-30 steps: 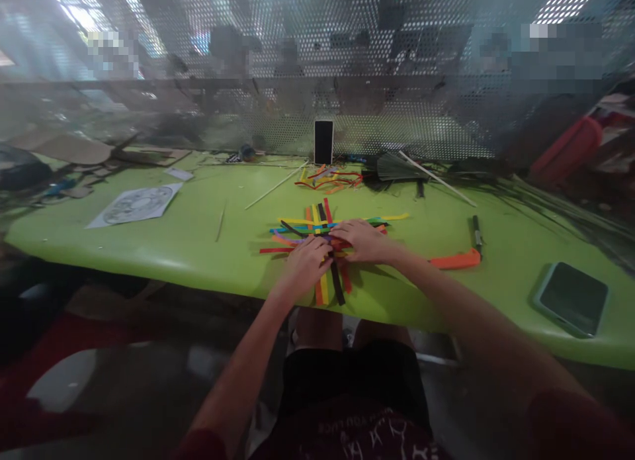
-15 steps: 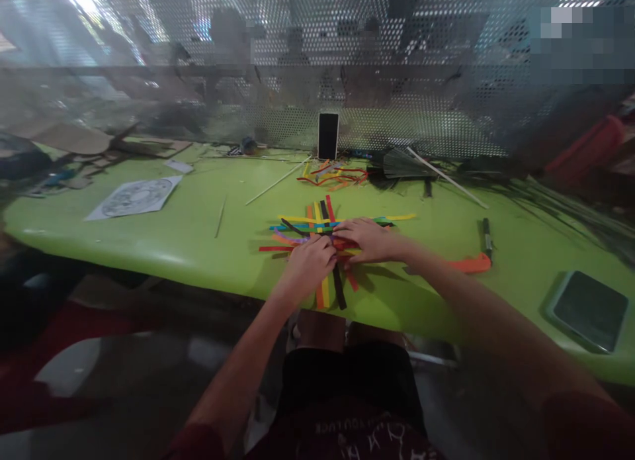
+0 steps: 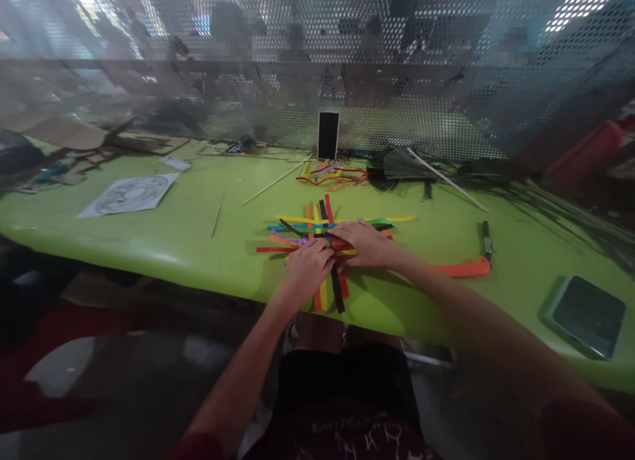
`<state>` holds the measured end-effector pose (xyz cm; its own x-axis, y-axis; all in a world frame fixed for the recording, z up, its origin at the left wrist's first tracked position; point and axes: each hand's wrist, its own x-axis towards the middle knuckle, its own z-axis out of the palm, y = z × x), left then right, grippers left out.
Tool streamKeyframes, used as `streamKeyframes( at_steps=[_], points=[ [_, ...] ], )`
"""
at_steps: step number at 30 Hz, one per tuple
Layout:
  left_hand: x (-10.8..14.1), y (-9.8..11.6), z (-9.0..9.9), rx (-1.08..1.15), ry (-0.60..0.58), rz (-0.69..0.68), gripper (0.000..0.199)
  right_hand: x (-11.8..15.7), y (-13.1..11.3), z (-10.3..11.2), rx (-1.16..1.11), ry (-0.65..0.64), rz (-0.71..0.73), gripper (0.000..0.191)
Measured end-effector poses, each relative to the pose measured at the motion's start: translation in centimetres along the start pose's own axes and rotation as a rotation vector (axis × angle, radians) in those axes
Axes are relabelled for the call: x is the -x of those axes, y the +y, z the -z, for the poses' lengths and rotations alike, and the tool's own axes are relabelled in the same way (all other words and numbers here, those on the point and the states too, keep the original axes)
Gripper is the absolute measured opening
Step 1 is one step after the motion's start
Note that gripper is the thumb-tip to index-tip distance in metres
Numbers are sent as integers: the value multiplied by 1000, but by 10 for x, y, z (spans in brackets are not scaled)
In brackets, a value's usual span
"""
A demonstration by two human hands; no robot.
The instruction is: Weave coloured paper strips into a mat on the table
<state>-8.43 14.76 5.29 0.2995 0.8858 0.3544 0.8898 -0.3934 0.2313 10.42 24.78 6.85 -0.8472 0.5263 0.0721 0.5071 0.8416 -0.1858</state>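
Note:
Coloured strips (image 3: 318, 212) lie woven across one another on the green table, red, yellow, orange, black, blue, green and purple. My left hand (image 3: 311, 265) rests on the lower left of the weave, its fingers curled together on the strips. From the right, my right hand (image 3: 364, 243) covers the other side, with fingers bent and pressed to the weave. Both hands' fingertips nearly meet at the middle, hiding the crossings there. Orange, yellow, black and red ends stick out below them toward the table's front edge.
A phone (image 3: 328, 136) leans upright against the perforated screen. Loose strips (image 3: 332, 175) and dark fibres (image 3: 404, 165) lie before it. At right are an orange-handled tool (image 3: 466, 268), a marker (image 3: 487, 238) and a dark-topped device (image 3: 588, 314). A printed sheet (image 3: 131, 194) lies left.
The red strip's lower end has swung left, closer to the black one. My right hand has shifted slightly; both hands stay on the weave.

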Motion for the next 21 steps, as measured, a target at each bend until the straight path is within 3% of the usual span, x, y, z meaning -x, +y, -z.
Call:
streamKeyframes(
  at_steps=[9,13,17,19,21],
  points=[
    [0,-4,-1,53,44,-31,17,2,-3,-3,17,21,-4,79],
    [2,-7,6,98,99,-62,17,1,-2,1,-15,65,17,80],
    [17,-5,24,235,320,-127,17,15,-9,21,-88,293,55,64],
    [33,-3,29,281,411,-128,20,37,-18,32,-99,431,21,49],
    [52,-3,30,283,488,-107,26,69,-29,39,-120,658,-50,37]
  ],
)
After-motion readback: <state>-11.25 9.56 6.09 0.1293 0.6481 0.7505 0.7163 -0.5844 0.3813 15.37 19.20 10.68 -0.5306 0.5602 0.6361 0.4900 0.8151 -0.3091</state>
